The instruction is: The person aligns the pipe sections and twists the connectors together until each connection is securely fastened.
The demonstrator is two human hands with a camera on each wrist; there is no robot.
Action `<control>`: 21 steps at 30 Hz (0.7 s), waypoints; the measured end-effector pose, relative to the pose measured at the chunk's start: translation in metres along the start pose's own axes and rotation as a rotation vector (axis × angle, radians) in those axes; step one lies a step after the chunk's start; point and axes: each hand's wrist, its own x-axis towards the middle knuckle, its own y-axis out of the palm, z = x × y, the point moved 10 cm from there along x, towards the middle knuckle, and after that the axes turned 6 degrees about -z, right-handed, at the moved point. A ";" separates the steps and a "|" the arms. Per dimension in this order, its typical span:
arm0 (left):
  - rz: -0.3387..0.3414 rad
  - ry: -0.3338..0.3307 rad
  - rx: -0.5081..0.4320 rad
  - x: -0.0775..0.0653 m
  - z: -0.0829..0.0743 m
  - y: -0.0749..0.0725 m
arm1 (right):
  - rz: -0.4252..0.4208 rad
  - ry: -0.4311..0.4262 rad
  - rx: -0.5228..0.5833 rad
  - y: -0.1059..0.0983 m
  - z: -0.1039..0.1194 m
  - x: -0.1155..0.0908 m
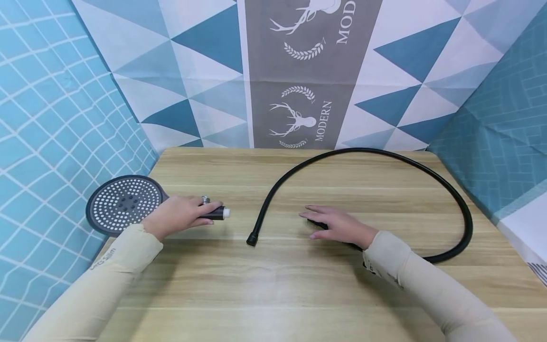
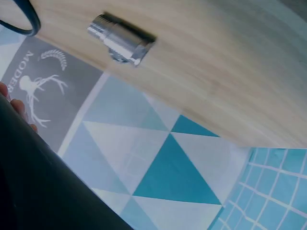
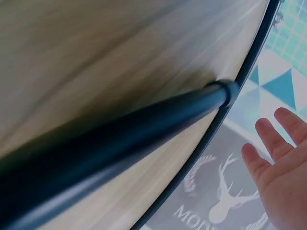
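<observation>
My left hand (image 1: pixel 181 216) grips a black shower head by its handle, its round, white-dotted spray face (image 1: pixel 124 202) pointing up at the left. The handle ends in a short white tip (image 1: pixel 227 213) beyond my fingers. In the left wrist view the dark shower head (image 2: pixel 53 177) fills the lower left corner. My right hand (image 1: pixel 342 227) hovers over one end of a black shower hose (image 1: pixel 467 223), fingers extended. In the right wrist view those fingers (image 3: pixel 273 139) stand apart from the collared hose end (image 3: pixel 225 93). The hose's other end (image 1: pixel 252 238) lies between my hands.
A chrome threaded fitting (image 2: pixel 123 39) lies on the wooden table (image 1: pixel 273 294), mostly hidden behind my left hand in the head view. The hose loops across the table's right half. Patterned panels (image 1: pixel 295 80) rise behind the table, with blue tiled sheets (image 1: pixel 47 118) at the sides.
</observation>
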 end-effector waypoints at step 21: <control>0.007 0.012 0.061 0.002 -0.004 -0.016 | 0.171 -0.157 -0.165 0.063 0.054 0.070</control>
